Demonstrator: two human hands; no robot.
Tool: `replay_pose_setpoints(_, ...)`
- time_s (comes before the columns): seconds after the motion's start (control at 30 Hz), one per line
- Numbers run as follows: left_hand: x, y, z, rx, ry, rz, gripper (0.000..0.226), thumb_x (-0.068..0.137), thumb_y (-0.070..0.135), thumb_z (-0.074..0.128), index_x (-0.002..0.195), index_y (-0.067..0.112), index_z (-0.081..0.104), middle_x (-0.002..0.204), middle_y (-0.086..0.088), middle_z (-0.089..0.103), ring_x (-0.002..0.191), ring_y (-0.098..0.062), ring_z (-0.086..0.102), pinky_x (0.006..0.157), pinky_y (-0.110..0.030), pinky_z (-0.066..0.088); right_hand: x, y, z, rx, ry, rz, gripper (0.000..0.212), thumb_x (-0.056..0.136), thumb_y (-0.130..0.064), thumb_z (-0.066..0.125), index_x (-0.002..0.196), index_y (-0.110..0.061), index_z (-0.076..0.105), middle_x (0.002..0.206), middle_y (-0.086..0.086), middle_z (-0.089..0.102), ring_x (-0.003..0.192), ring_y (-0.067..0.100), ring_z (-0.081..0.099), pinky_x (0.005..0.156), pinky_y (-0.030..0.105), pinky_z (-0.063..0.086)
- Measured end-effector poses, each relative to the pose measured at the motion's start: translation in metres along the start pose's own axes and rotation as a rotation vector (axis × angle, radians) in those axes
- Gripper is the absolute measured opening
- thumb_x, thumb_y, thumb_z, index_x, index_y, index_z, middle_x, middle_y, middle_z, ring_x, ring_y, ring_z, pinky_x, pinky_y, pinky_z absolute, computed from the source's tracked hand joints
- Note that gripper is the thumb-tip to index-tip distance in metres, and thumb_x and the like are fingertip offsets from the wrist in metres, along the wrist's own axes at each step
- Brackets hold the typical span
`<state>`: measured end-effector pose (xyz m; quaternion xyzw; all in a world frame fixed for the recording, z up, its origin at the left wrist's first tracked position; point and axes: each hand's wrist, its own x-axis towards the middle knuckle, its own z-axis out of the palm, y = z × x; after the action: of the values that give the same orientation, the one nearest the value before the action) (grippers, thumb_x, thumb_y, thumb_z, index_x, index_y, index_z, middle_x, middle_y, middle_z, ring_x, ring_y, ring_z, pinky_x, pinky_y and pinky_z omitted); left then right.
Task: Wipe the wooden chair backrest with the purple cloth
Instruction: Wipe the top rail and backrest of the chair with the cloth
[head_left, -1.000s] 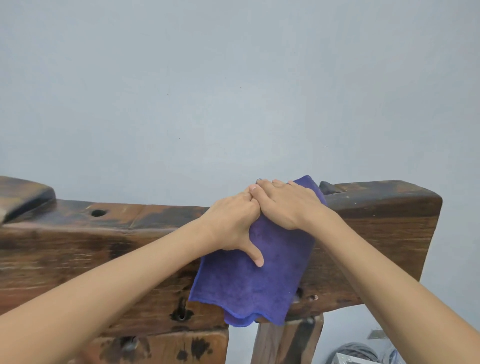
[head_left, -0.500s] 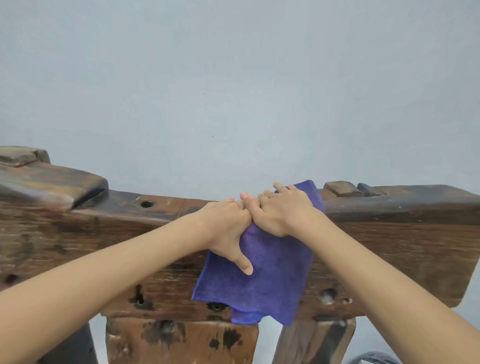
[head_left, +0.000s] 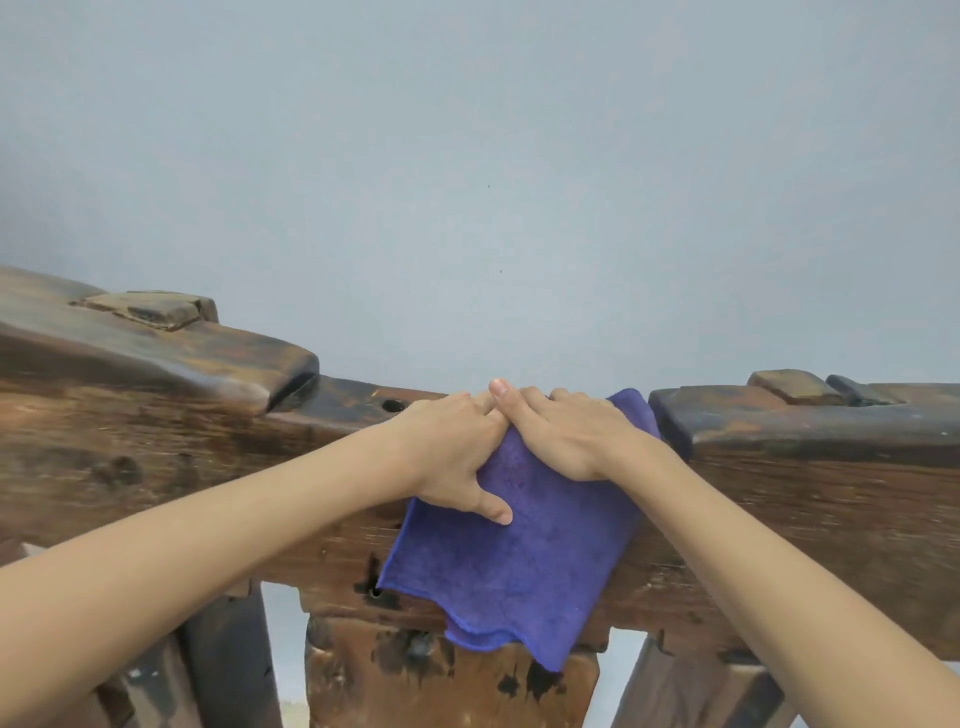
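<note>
- Wall (head_left: 467, 156): plain pale grey-blue, filling everything above and behind the grip. It shows again through a gap below and left of it.
- Two tiny dark specks (head_left: 488, 186) on the wall, straight above the grip, one higher than the other.
- Pale beige patch (head_left: 293, 713) at the bottom edge, below-left of the grip, too small to identify.

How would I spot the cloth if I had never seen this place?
Find the dark wooden backrest running across the view before a pale wall. The purple cloth drapes over its top rail at the middle, under both hands. It is the only soft, brightly coloured thing there.
</note>
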<state>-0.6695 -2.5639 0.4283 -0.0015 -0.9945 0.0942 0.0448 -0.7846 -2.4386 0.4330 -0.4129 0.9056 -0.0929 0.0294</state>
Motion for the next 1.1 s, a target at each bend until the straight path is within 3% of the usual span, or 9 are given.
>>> replay_pose_setpoints(0.23,-0.020,-0.032,0.000,-0.037,-0.037,-0.019,0.114,0.078,0.081,0.055,0.158,0.010,0.017,0.158,-0.004,0.033,0.135,-0.027,0.045,0.103,-0.044,0.045,0.017,-0.033,0.005,0.036,-0.020,-0.002,0.100,0.084,-0.082,-0.009,0.151,-0.029,0.043,0.144,0.013,0.052,0.138,0.032,0.041,0.112,0.052,0.026)
replay_pose_setpoints(0.37,-0.031,-0.053,0.001,-0.045,-0.079,-0.052,0.114,0.077,0.081,0.053,0.156,0.007,0.019,0.158,-0.007,0.035,0.139,-0.029,0.042,0.111,-0.044,0.040,0.024,-0.054,0.009,0.036,-0.038,-0.016,0.092,0.091,-0.077,-0.006,0.156,-0.028,0.038,0.149,0.014,0.049,0.141,0.033,0.039,0.115,0.053,0.024)
replay_pose_setpoints(0.47,-0.039,-0.068,0.002,0.027,-0.113,-0.051,0.119,0.079,0.081,0.049,0.159,0.001,0.011,0.168,-0.013,0.020,0.154,-0.023,0.021,0.126,-0.038,0.016,0.032,-0.070,0.013,0.036,-0.043,-0.010,0.075,0.101,-0.062,0.002,0.153,-0.023,0.039,0.150,0.016,0.047,0.140,0.033,0.040,0.114,0.053,0.025)
replay_pose_setpoints(0.57,-0.051,-0.083,0.002,0.110,-0.146,-0.078,0.121,0.081,0.081,0.044,0.159,-0.002,0.004,0.170,-0.015,0.010,0.157,-0.023,0.008,0.127,-0.037,0.007,0.040,-0.090,0.016,0.028,-0.061,-0.010,0.064,0.102,-0.053,0.011,0.147,-0.019,0.043,0.146,0.015,0.049,0.135,0.033,0.043,0.110,0.052,0.028)
replay_pose_setpoints(0.8,-0.079,-0.111,-0.002,0.380,-0.147,-0.161,0.116,0.076,0.087,0.028,0.149,-0.004,0.029,0.160,-0.016,0.032,0.154,-0.029,-0.021,0.127,-0.047,0.000,0.055,-0.134,0.022,0.016,-0.094,-0.066,0.059,0.104,-0.046,0.015,0.148,-0.016,0.041,0.147,0.014,0.048,0.134,0.033,0.043,0.111,0.052,0.028)
replay_pose_setpoints(0.97,-0.089,-0.125,-0.004,0.416,-0.147,-0.195,0.123,0.077,0.087,0.030,0.157,-0.005,0.009,0.169,-0.018,0.006,0.152,-0.031,-0.028,0.126,-0.049,-0.005,0.066,-0.155,0.025,0.049,-0.130,-0.130,0.054,0.104,-0.045,0.018,0.136,-0.014,0.048,0.142,0.010,0.054,0.130,0.030,0.049,0.110,0.052,0.031)
replay_pose_setpoints(1.1,-0.095,-0.137,-0.001,0.420,-0.101,-0.211,0.125,0.078,0.087,0.029,0.158,-0.006,0.002,0.169,-0.019,-0.010,0.152,-0.031,-0.027,0.126,-0.049,-0.005,0.081,-0.170,0.026,0.177,-0.148,-0.210,0.048,0.104,-0.035,0.027,0.137,-0.012,0.053,0.146,0.009,0.056,0.131,0.027,0.052,0.113,0.049,0.037)
